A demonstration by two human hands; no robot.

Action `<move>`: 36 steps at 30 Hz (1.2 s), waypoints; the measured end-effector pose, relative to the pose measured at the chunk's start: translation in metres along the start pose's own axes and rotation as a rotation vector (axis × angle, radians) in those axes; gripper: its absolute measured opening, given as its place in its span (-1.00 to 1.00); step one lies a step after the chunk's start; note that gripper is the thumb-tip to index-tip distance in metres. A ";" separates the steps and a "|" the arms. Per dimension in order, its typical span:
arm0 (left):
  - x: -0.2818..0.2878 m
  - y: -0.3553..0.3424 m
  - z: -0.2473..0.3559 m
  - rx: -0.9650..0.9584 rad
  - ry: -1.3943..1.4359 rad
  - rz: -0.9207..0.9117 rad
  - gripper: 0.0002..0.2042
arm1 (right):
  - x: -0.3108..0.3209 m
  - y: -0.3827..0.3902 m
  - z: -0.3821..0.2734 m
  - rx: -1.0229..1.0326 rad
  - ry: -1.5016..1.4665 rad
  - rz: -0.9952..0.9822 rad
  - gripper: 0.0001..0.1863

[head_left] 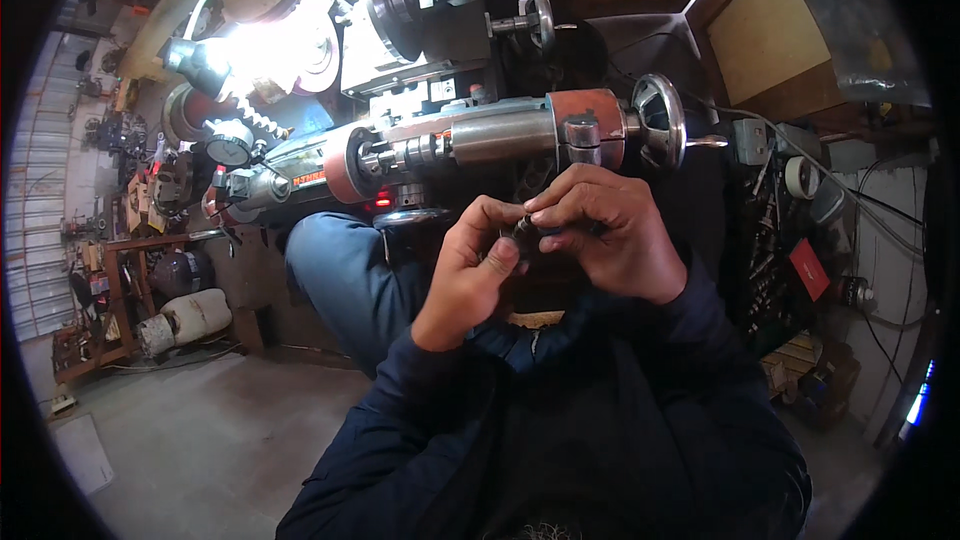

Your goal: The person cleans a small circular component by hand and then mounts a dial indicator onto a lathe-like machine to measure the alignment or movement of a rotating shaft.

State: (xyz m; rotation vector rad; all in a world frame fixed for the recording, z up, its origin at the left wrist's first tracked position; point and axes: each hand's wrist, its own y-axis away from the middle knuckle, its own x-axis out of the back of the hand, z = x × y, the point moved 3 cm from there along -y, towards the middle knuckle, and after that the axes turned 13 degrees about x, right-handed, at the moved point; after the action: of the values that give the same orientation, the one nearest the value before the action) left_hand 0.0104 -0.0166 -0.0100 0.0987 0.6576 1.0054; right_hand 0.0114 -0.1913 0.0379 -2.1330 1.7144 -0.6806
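Note:
In front of my chest, my left hand [478, 258] and my right hand [607, 232] meet fingertip to fingertip. Pinched between them is a small dark metal part [523, 227], mostly covered by the fingers; its exact kind is too small to make out. Both hands are closed around it, with thumbs pressed inward. Just beyond my hands lies a machine with a thick steel cylinder [503, 137] and a red clamp collar [588, 130]. A handwheel [660, 123] is fixed at its right end.
A bright lamp [196, 66] shines over the machine's left side, near a round dial gauge [229, 144]. A second handwheel [541, 17] stands farther back. Many metal tools [762, 250] lie at the right, beside a red card [809, 270]. A wooden rack [120, 290] stands at the left.

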 end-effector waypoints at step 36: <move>-0.008 0.004 0.008 -0.334 -0.413 0.112 -0.76 | 0.004 0.000 -0.005 -0.024 -0.031 0.019 -0.75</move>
State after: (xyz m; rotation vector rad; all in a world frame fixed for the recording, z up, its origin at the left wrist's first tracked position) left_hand 0.0090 -0.0194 0.0011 0.0472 0.1047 1.1481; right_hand 0.0092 -0.1953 0.0422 -2.1294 1.7325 -0.6220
